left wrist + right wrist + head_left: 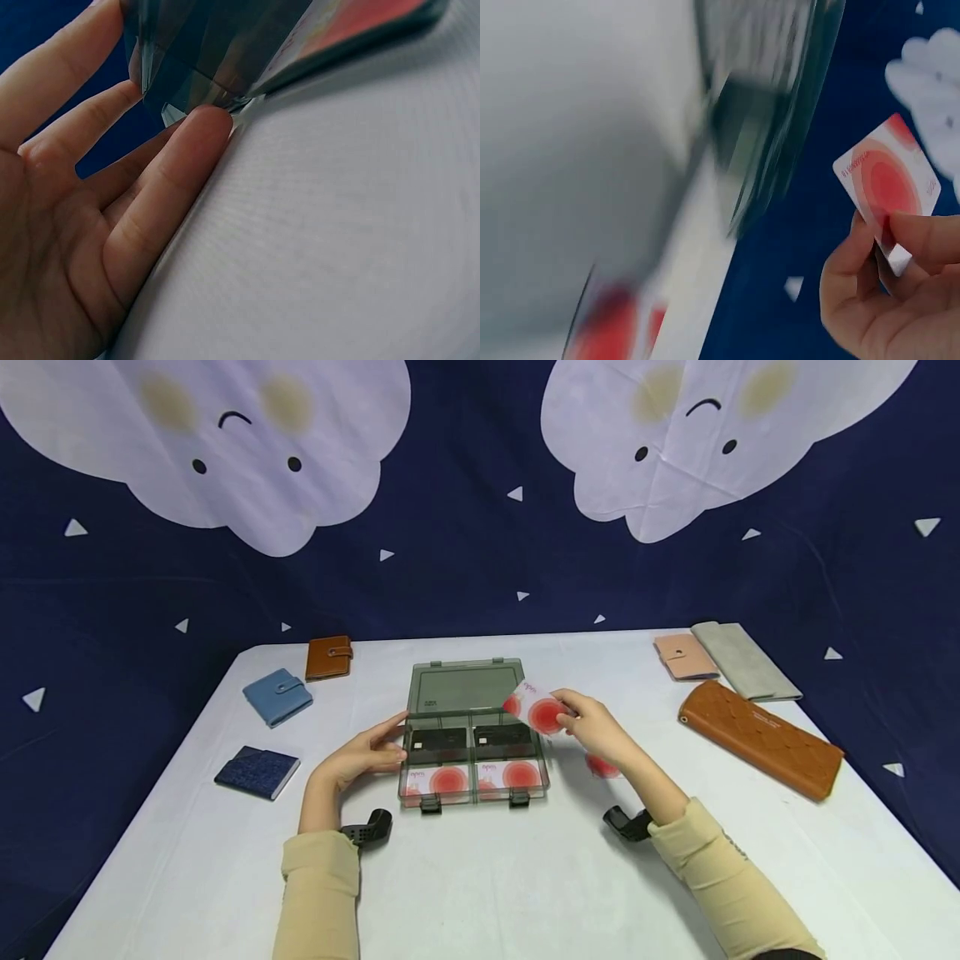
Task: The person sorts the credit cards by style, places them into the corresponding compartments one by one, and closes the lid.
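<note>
A translucent grey-green compartment box [471, 720] stands on the table with its lid [467, 687] folded back. Two black cards [439, 743] lie in its rear compartments and two white cards with red circles [448, 779] in the front ones. My left hand [358, 757] touches the box's left side with fairly straight fingers; the left wrist view shows the thumb [180, 172] along the wall. To the right of the box, my right hand [592, 727] pinches a white card with red circles [542, 710], raised and tilted. Another such card [602, 766] lies partly hidden under the right forearm.
At the left lie a brown wallet [327, 658], a light blue wallet [277, 697] and a dark blue one [257, 772]. To the right are a pink wallet [686, 657], a grey wallet [746, 660] and a long brown quilted wallet [761, 739]. A dark curtain [465, 568] hangs behind the table.
</note>
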